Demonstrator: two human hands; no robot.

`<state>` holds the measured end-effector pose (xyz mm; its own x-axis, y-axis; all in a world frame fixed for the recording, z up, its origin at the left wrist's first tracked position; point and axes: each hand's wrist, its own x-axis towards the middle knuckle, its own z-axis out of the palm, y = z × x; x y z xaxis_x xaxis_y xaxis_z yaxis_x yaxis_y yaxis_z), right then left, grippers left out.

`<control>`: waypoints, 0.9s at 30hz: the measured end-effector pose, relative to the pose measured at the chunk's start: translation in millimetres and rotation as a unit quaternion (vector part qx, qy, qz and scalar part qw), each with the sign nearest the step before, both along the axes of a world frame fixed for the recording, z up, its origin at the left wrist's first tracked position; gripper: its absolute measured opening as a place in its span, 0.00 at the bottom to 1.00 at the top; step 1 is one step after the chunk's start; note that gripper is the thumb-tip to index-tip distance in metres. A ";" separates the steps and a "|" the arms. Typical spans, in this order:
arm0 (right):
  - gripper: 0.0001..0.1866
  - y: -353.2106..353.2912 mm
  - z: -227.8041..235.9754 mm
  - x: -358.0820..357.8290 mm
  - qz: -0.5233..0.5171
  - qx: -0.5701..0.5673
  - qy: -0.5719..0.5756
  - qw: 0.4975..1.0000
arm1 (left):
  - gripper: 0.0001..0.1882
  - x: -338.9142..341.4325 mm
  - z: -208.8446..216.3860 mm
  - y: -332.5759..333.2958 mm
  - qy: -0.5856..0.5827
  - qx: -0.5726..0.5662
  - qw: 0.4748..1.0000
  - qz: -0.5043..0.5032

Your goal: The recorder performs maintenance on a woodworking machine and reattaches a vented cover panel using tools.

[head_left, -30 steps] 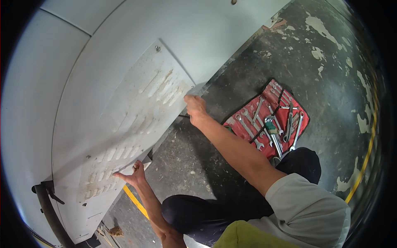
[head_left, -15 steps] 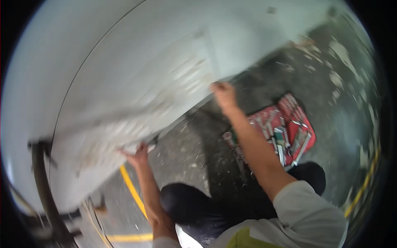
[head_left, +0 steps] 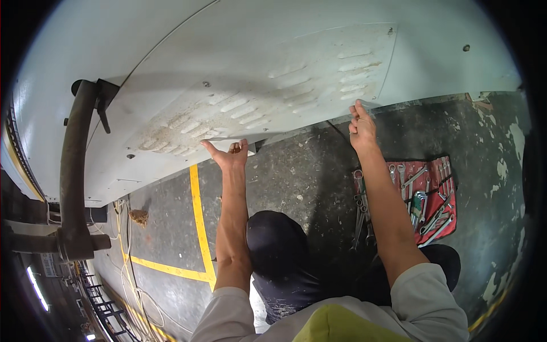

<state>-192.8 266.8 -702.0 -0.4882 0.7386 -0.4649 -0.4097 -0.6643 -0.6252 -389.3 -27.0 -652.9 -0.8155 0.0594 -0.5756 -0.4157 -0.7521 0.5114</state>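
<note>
A pale louvered panel, rust-stained around its slots, is set in the side of a large light-grey housing. My left hand is at its lower edge, thumb stretched out to the left along the sheet and fingers curled at the lip. A small white piece of edge shows beside those fingers. Farther right, my right hand has its fingers bent around the panel's lower right corner. What the fingertips touch behind the edge is hidden.
A red tool roll with several wrenches and a hex key set lies on the floor by my right knee. A thick bent pipe handle juts out at left. Yellow floor lines, hoses and a brown lump are nearby.
The view has swung, so the panel and tool roll sit differently in the picture, and the blur is gone. Both hands stay at the panel's lower edge.
</note>
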 end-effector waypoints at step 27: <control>0.28 -55.7 17.3 13.0 0.034 0.062 -0.014 0.997 | 0.55 -8.1 -14.3 -71.2 -0.004 0.072 0.997 0.000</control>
